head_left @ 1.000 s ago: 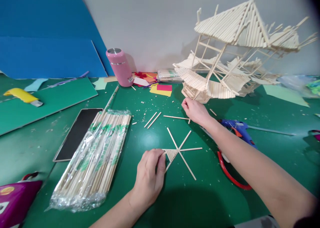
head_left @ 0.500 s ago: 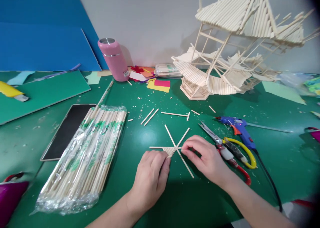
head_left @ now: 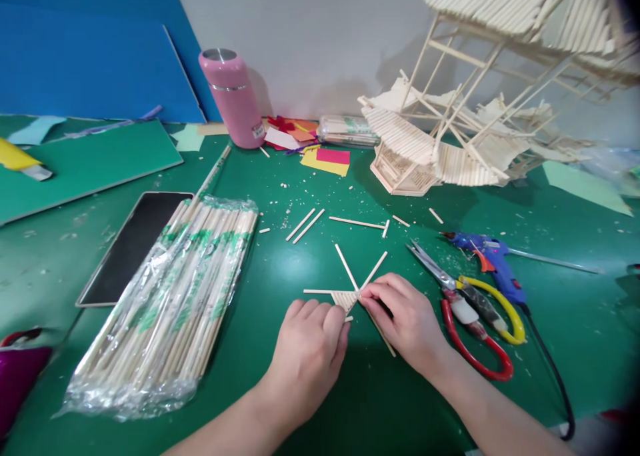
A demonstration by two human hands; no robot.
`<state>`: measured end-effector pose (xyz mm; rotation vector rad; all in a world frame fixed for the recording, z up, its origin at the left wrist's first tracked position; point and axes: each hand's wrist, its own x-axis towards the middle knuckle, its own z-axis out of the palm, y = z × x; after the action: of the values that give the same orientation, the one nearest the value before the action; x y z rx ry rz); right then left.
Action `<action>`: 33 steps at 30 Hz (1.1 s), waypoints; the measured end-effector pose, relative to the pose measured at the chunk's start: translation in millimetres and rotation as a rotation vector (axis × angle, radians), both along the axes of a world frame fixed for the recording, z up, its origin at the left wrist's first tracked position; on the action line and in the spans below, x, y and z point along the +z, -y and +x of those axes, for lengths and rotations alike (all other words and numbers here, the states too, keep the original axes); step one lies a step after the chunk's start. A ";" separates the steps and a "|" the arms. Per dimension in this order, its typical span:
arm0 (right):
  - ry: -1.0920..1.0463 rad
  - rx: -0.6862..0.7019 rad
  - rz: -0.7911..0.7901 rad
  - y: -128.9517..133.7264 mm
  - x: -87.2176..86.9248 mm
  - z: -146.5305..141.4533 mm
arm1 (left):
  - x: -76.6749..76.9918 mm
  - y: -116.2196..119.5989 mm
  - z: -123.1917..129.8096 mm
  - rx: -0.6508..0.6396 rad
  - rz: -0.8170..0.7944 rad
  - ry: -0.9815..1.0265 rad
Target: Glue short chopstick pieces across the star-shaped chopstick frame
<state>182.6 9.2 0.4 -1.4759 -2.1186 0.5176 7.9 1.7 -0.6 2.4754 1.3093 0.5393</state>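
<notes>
A star-shaped frame of thin wooden sticks (head_left: 346, 267) lies on the green table, with short sticks side by side filling one wedge (head_left: 344, 300) at its left. My left hand (head_left: 316, 339) is closed at the lower edge of that wedge, its thumb and index finger on a small stick (head_left: 349, 319) whose end shows. My right hand (head_left: 397, 313) pinches the frame close to its centre, and its fingers cover the right arm of the star. Behind the frame lie two loose parallel sticks (head_left: 309, 226) and a T-shaped stick piece (head_left: 357, 223).
Packed sticks (head_left: 175, 303) and a dark tablet (head_left: 133, 253) lie left. Scissors (head_left: 467, 303) and a blue glue gun (head_left: 493, 263) with a cord are at right. A stick-built pavilion model (head_left: 450, 123) and pink bottle (head_left: 234, 99) stand behind. Coloured paper (head_left: 325, 163) lies between them.
The view has shifted, so the model sits higher and further right. My right hand has closed in on the star's centre and now pinches there. My left hand stays by the filled wedge.
</notes>
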 end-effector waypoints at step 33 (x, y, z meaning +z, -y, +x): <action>-0.046 -0.046 -0.048 1.5 3.4 -3.0 | -0.2 -2.1 1.3 0.001 0.005 -0.011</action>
<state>179.6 7.7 3.8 -1.5207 -2.0454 0.5840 9.2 3.8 -0.7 2.4857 1.3154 0.5307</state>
